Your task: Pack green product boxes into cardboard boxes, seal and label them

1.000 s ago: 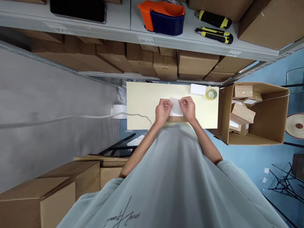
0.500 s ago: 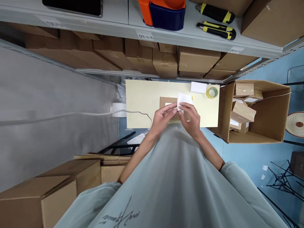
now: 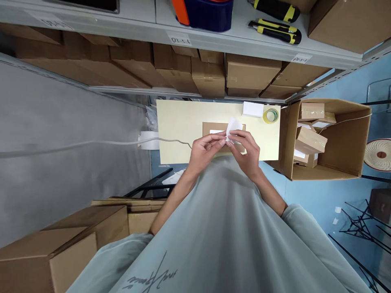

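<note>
My left hand point(image 3: 204, 153) and my right hand point(image 3: 248, 154) meet over the pale yellow tabletop point(image 3: 180, 118). Between their fingertips is a small white paper slip point(image 3: 233, 124), bent and raised at its upper end. Both hands pinch its lower edge with thumb and fingers. Beneath them lies a flat brown cardboard box point(image 3: 208, 126), partly covered by the hands. A white label point(image 3: 215, 131) shows on the box's top, and the rest of that face is hidden.
A white paper stack point(image 3: 253, 109) and a tape roll point(image 3: 265, 116) sit at the table's back right. An open carton point(image 3: 345, 162) holding small boxes stands to the right. Above the table's far side runs a shelf point(image 3: 210, 38) with boxes and utility knives point(image 3: 276, 31). A grey cable point(image 3: 122, 142) crosses from the left.
The paper slip, flatter before, is now bent and more upright between my fingers. My hands have spread slightly apart at the wrists. The whole view has shifted slightly.
</note>
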`<state>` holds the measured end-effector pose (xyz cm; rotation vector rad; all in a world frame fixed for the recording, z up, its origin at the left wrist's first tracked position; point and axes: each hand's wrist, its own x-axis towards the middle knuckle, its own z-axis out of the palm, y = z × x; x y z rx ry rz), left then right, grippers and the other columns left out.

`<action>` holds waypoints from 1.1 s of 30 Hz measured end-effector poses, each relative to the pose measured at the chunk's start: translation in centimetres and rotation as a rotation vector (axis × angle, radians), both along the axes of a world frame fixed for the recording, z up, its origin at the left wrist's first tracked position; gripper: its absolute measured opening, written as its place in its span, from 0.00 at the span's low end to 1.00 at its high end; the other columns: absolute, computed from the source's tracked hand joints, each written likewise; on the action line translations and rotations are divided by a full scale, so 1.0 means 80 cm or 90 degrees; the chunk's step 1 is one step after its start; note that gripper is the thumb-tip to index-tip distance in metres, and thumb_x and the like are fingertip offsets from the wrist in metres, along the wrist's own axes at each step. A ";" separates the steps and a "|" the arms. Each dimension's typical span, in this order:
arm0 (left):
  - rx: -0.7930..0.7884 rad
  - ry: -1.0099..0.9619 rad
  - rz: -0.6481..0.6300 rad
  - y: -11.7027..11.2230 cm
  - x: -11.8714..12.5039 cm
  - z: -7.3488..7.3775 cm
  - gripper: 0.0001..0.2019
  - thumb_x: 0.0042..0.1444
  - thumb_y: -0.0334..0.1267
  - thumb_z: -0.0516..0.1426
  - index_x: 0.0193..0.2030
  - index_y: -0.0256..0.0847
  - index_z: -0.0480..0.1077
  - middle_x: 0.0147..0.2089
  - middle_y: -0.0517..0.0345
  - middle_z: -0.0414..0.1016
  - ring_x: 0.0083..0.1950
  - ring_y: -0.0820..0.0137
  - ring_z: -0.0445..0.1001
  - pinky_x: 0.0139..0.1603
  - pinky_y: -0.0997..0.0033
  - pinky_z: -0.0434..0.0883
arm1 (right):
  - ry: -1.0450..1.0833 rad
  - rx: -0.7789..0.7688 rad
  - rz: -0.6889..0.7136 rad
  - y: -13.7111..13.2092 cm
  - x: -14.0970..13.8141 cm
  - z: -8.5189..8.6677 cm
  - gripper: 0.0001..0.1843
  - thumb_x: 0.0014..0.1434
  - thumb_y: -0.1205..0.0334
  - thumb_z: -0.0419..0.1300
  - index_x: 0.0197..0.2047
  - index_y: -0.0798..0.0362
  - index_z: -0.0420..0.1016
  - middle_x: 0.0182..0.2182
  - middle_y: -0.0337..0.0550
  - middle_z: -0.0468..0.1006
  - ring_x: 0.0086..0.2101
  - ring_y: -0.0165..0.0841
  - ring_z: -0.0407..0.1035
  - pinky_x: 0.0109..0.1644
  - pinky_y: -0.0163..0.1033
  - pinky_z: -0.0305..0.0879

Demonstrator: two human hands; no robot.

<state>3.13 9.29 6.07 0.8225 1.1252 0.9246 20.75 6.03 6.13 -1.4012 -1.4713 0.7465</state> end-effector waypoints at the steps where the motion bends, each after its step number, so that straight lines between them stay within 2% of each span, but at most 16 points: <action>1: 0.006 0.010 0.000 0.000 0.000 0.002 0.26 0.52 0.63 0.78 0.39 0.41 0.86 0.51 0.46 0.89 0.48 0.56 0.89 0.59 0.46 0.88 | -0.003 -0.001 -0.001 0.000 0.000 0.000 0.08 0.77 0.51 0.67 0.55 0.37 0.87 0.55 0.45 0.86 0.56 0.43 0.82 0.66 0.56 0.83; 7: 0.080 0.053 -0.034 0.000 0.002 0.001 0.25 0.58 0.64 0.73 0.40 0.41 0.84 0.55 0.46 0.87 0.43 0.62 0.88 0.56 0.53 0.88 | 0.015 -0.011 0.012 -0.003 0.001 0.001 0.07 0.76 0.52 0.67 0.54 0.39 0.87 0.55 0.45 0.86 0.56 0.42 0.82 0.66 0.55 0.82; 13: 0.137 0.081 -0.063 0.002 0.003 -0.004 0.18 0.62 0.59 0.71 0.39 0.45 0.82 0.55 0.48 0.85 0.58 0.58 0.85 0.61 0.57 0.84 | 0.026 0.000 0.015 -0.004 -0.001 0.004 0.05 0.75 0.54 0.69 0.51 0.39 0.87 0.52 0.45 0.87 0.55 0.41 0.83 0.64 0.54 0.82; 18: 0.114 0.083 -0.058 0.000 0.003 -0.006 0.17 0.62 0.57 0.71 0.38 0.46 0.79 0.54 0.48 0.83 0.58 0.57 0.83 0.61 0.55 0.83 | 0.092 -0.034 -0.009 -0.007 -0.002 0.003 0.09 0.78 0.52 0.65 0.47 0.41 0.86 0.49 0.45 0.88 0.51 0.39 0.84 0.59 0.49 0.85; 23: 0.114 0.071 -0.046 -0.008 0.007 -0.014 0.19 0.62 0.59 0.71 0.40 0.45 0.77 0.53 0.48 0.83 0.57 0.59 0.83 0.59 0.58 0.83 | 0.136 -0.089 -0.019 -0.015 -0.006 0.001 0.12 0.77 0.48 0.65 0.47 0.43 0.86 0.49 0.46 0.86 0.52 0.37 0.84 0.56 0.44 0.86; 27: 0.130 0.071 -0.044 -0.013 0.009 -0.018 0.20 0.62 0.60 0.70 0.43 0.45 0.78 0.52 0.48 0.83 0.56 0.60 0.84 0.58 0.60 0.82 | 0.162 -0.095 -0.020 -0.019 -0.011 0.001 0.13 0.77 0.46 0.66 0.46 0.43 0.87 0.49 0.46 0.86 0.51 0.37 0.83 0.55 0.45 0.86; 33: 0.106 0.086 0.009 -0.011 0.007 -0.020 0.24 0.61 0.65 0.71 0.39 0.44 0.78 0.51 0.48 0.85 0.54 0.59 0.85 0.58 0.57 0.84 | 0.224 -0.138 -0.067 -0.016 -0.005 -0.003 0.16 0.73 0.42 0.68 0.43 0.44 0.85 0.46 0.46 0.87 0.51 0.40 0.83 0.54 0.47 0.85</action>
